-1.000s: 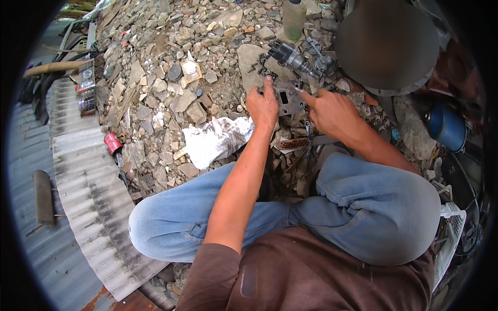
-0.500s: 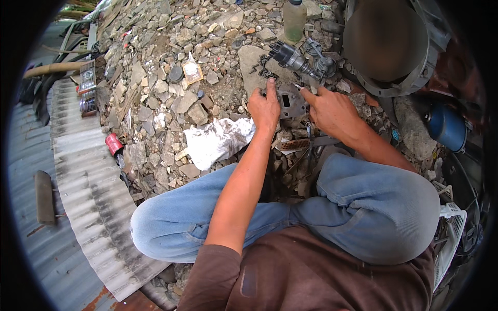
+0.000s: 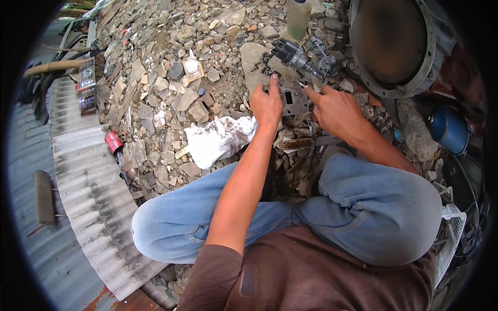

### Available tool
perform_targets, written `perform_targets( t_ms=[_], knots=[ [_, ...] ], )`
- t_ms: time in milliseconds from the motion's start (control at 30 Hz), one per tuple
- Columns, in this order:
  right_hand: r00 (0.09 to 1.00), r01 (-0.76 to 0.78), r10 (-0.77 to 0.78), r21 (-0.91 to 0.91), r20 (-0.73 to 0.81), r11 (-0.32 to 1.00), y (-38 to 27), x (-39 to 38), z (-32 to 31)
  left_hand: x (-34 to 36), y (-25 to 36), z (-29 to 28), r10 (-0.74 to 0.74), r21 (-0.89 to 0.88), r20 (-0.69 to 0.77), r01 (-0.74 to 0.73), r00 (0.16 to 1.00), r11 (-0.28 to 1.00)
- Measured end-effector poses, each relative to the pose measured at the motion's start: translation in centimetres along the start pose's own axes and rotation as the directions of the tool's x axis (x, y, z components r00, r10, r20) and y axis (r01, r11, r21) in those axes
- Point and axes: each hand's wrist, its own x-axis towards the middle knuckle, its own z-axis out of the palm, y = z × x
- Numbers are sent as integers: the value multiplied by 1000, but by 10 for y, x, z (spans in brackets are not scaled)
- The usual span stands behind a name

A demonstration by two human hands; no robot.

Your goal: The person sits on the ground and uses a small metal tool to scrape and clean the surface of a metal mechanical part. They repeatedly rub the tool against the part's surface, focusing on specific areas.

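Note:
A grey metal plate [image 3: 296, 106] with a rectangular slot and bolt holes lies in front of me between my hands. My left hand [image 3: 266, 106] grips its left edge, thumb pointing up and away. At the right edge, my right hand [image 3: 338, 113] is closed in a pinch, with a small shiny tip showing by the index finger; what it holds is too small to name. Just beyond is a flat stone [image 3: 251, 57] bearing small dark bolts [image 3: 266, 69]. An engine distributor [image 3: 293, 56] with a black cap lies beside them.
A stained white cloth [image 3: 215, 142] lies left of my left hand. Nearer my legs are a wrench [image 3: 312, 142] and a brush [image 3: 298, 144]. A bottle [image 3: 298, 23] stands beyond, beside a large round metal housing [image 3: 428, 54]. Rubble [image 3: 171, 39] covers the ground.
The view has shifted slightly, so the far things sit a little further right. Both hands stay at the metal plate, with the right fingers only slightly moved.

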Motion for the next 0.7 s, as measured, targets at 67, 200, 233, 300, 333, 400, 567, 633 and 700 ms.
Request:
perform_targets(
  t_ms=[67, 200, 233, 300, 333, 400, 567, 633, 700],
  knots=[
    [1000, -3, 3, -12, 17, 1000, -3, -1, -2, 2, -8, 2, 11, -3, -23, -11, 1000, 1000],
    [999, -6, 5, 2, 49, 1000, 2, 3, -4, 2, -2, 0, -25, -18, 22, 26, 999, 999],
    [998, -5, 4, 11, 58, 1000, 3, 5, -3, 1, 1, -2, -34, -27, 40, 35, 999, 999],
    [999, 2, -2, -2, 38, 1000, 3, 4, -3, -3, 8, -5, -20, -30, 45, 21, 999, 999],
    [1000, 9, -9, -9, 26, 1000, 3, 4, -3, -4, 10, -6, -13, -31, 43, 14, 999, 999],
    [1000, 6, -5, -16, 16, 1000, 2, 4, -3, 1, 9, -4, -27, 9, 61, 26, 998, 1000],
    [999, -9, 9, 6, 33, 1000, -2, 0, -6, 2, 3, -3, -19, 33, 37, 18, 999, 999],
    [999, -12, 11, 32, 31, 999, -2, -4, -6, 1, -2, 0, 4, 26, -7, -4, 1000, 1000],
    [998, -14, 13, 24, 66, 1000, -1, 5, -7, 1, 0, -3, -23, 22, 37, 22, 999, 1000]
  ],
)
